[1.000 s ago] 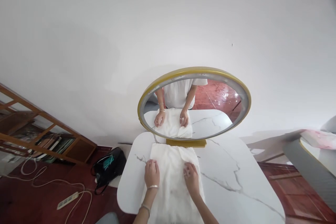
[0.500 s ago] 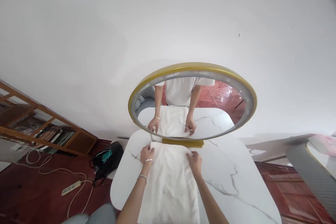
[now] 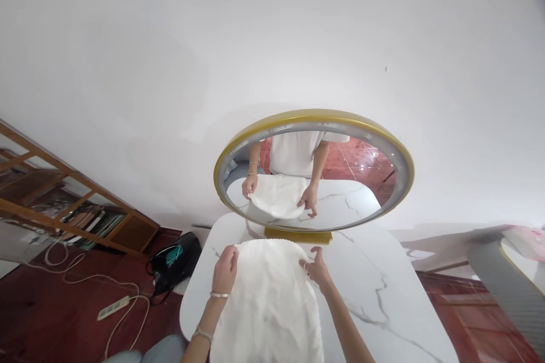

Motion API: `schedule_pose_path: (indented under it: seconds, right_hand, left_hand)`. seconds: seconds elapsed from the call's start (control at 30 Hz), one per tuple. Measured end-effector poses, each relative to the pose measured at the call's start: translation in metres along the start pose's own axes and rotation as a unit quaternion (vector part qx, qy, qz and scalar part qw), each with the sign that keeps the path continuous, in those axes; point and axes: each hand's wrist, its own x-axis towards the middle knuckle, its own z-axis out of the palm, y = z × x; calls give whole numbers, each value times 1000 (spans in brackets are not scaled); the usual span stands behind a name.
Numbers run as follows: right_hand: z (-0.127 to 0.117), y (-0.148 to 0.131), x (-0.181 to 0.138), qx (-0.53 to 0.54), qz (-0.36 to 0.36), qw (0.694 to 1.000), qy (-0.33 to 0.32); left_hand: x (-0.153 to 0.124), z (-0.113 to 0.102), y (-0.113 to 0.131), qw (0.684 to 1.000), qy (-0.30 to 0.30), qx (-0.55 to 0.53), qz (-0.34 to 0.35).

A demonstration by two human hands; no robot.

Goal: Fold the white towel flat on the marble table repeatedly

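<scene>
A white towel [image 3: 270, 306] with a stitched edge lies lengthwise over the marble-patterned table [image 3: 378, 306], its far end lifted a little and bowed. My left hand [image 3: 225, 269], with bracelets on the wrist, pinches the far left corner. At the far right corner my right hand [image 3: 315, 269] grips the towel edge low in its fingers, one finger standing out free. The towel's near end runs out of view. Just beyond the far edge stands an oval-looking mirror [image 3: 315, 173] with a gold rim, reflecting both hands and the towel, on a gold base [image 3: 298, 236].
A white wall [image 3: 272, 34] rises behind the mirror. On the red floor at left are a black bag [image 3: 181, 264], a power strip [image 3: 113, 307] with cables, and a wooden shelf [image 3: 76, 193] holding books. A grey curved piece of furniture [image 3: 498, 272] stands at right.
The towel's far end has come up off the table and spread wider. My left hand has moved left and slightly nearer with its corner; my right hand has shifted slightly nearer.
</scene>
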Motion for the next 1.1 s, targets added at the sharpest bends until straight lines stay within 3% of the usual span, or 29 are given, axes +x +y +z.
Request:
schedule_pose_path:
  seconds: [0.13,0.33,0.57,0.73,0.93,1.03,1.1]
  right_hand:
    - [1,-7,-3,61,-21,998,-6]
    - [-7,-21,-10,137,-78,983,-94]
    - [-8,-27,-15,68,-124,989,-34]
    - [-8,-34,-14,29,-62,997,-44]
    - [-12,-46,-17,13,3,988,-153]
    - [-10,-47,-19,14,-12,990,-137]
    - [-10,-50,-20,22,-83,993,-82]
  left_hand:
    - [4,-15,-9,995,-49,12,86]
    - [13,-23,-23,995,-48,6,82]
    - [14,-34,-20,994,-64,-51,68]
    - [16,-40,-13,992,-69,-73,76]
    - [13,-42,-15,991,-85,-76,76]
    - [9,-45,-19,991,-89,-74,69]
    - [10,-50,-19,992,-73,-66,74]
